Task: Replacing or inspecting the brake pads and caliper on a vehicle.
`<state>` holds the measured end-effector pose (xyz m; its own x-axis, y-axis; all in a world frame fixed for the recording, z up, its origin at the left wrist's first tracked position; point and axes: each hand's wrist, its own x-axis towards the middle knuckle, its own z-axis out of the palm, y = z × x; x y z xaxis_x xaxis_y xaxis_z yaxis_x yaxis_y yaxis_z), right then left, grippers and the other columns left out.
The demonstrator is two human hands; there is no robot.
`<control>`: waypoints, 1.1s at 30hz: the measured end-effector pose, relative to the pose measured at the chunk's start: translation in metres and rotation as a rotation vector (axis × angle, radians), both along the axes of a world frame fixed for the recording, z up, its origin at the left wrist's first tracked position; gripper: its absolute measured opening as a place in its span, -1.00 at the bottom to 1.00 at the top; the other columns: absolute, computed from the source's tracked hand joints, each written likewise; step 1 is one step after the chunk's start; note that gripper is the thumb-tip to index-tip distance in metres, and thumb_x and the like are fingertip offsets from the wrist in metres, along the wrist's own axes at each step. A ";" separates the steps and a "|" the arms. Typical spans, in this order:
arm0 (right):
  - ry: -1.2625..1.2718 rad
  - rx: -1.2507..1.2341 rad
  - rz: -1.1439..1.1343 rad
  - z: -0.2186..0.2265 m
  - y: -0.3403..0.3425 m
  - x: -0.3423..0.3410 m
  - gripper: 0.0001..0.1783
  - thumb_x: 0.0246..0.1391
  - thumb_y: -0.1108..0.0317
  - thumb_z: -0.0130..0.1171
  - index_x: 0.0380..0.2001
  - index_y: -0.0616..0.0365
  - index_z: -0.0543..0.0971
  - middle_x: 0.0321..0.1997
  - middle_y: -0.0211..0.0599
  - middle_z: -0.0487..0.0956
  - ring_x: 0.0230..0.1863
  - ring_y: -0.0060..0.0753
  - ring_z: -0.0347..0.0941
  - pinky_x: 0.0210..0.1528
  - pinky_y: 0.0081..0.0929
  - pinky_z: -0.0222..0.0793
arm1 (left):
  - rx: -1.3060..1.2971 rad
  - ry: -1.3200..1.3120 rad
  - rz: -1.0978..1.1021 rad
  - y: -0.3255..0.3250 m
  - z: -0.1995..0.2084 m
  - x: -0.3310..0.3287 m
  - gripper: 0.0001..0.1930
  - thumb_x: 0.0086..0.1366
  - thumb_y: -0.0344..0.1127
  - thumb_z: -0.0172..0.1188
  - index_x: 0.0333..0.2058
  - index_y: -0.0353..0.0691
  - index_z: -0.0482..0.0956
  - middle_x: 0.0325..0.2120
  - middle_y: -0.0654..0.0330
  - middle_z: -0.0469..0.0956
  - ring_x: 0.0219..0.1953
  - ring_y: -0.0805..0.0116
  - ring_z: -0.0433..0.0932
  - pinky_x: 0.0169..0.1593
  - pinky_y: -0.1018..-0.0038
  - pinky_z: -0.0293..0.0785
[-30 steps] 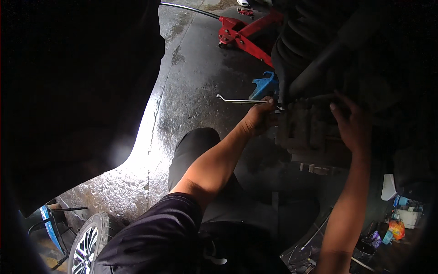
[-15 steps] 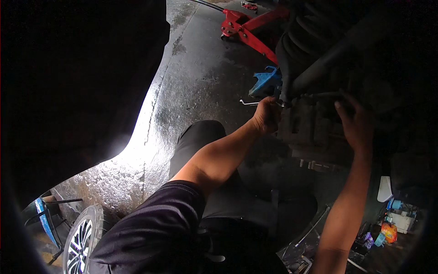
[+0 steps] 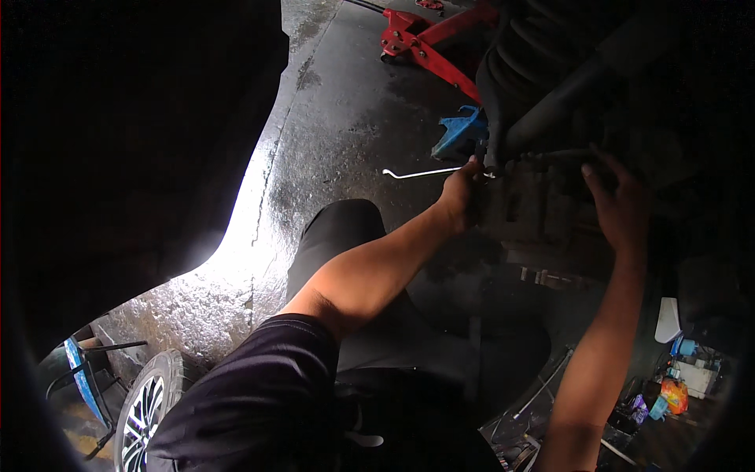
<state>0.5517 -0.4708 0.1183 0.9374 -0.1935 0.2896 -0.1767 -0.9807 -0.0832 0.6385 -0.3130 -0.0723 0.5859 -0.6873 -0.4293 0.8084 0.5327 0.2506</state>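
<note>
My left hand (image 3: 462, 195) is closed around a slim silver offset wrench (image 3: 421, 173). Its bent free end sticks out to the left, and the other end meets the dark brake caliper (image 3: 543, 204) under the vehicle. On the far right of the caliper, my right hand (image 3: 617, 197) pinches the end of a dark bar-shaped tool (image 3: 562, 154) between thumb and fingers. That bar runs left along the caliper's top; deep shadow hides what kind it is. Just above stand a coil spring (image 3: 535, 51) and a thick dark shock absorber (image 3: 562, 98).
A red floor jack (image 3: 429, 51) reaches under the vehicle at the back. Near it is a blue stand (image 3: 460, 132). A dark body panel (image 3: 141, 157) fills the left. A removed wheel (image 3: 145, 413) lies lower left; tools and bottles (image 3: 668, 397) crowd the lower right.
The wrench in my left hand has swung, with more of its length now showing to the left. My right hand has shifted slightly, still at the bar's end.
</note>
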 end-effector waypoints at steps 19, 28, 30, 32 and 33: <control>-0.003 -0.028 -0.014 -0.001 0.002 -0.001 -0.50 0.15 -0.06 0.16 0.08 -0.08 0.58 0.11 -0.02 0.54 0.18 0.03 0.43 0.28 -0.21 0.24 | 0.664 -0.477 0.235 -0.011 -0.003 -0.002 -0.48 0.44 0.06 -0.05 0.09 -0.30 0.40 -0.10 0.06 0.52 -0.07 0.22 0.51 0.03 0.27 0.45; 0.009 -0.016 -0.062 0.004 0.008 0.000 -0.51 0.14 -0.03 0.17 0.08 -0.09 0.57 0.11 -0.01 0.54 0.19 0.04 0.42 0.30 -0.21 0.23 | 0.667 -0.746 0.386 -0.011 -0.012 0.003 -0.49 0.38 -0.02 0.04 0.08 -0.38 0.38 -0.20 -0.17 0.59 -0.10 -0.09 0.57 -0.09 0.16 0.45; 0.008 -0.013 -0.058 0.004 0.007 0.000 -0.51 0.13 -0.03 0.18 0.08 -0.09 0.57 0.10 -0.01 0.55 0.19 0.05 0.42 0.29 -0.21 0.23 | 0.792 -0.935 0.401 -0.008 -0.011 0.003 -0.52 0.37 -0.07 0.04 0.05 -0.38 0.39 -0.27 -0.22 0.58 -0.13 -0.19 0.55 -0.12 0.10 0.44; 0.001 0.019 -0.034 0.006 0.011 0.000 -0.52 0.14 -0.01 0.18 0.08 -0.08 0.57 0.09 0.03 0.55 0.18 0.05 0.43 0.29 -0.20 0.24 | 0.923 -1.126 0.426 -0.001 -0.014 0.009 -0.56 0.36 -0.11 0.04 0.02 -0.38 0.39 -0.33 -0.27 0.57 -0.16 -0.30 0.53 -0.15 0.04 0.43; -0.005 0.019 -0.032 0.006 0.012 0.000 -0.52 0.14 -0.01 0.18 0.08 -0.08 0.57 0.09 0.03 0.55 0.18 0.05 0.43 0.29 -0.20 0.24 | 0.944 -1.303 0.423 0.002 -0.020 0.015 -0.59 0.36 -0.15 0.02 0.01 -0.37 0.39 -0.34 -0.30 0.56 -0.17 -0.35 0.50 -0.15 0.00 0.41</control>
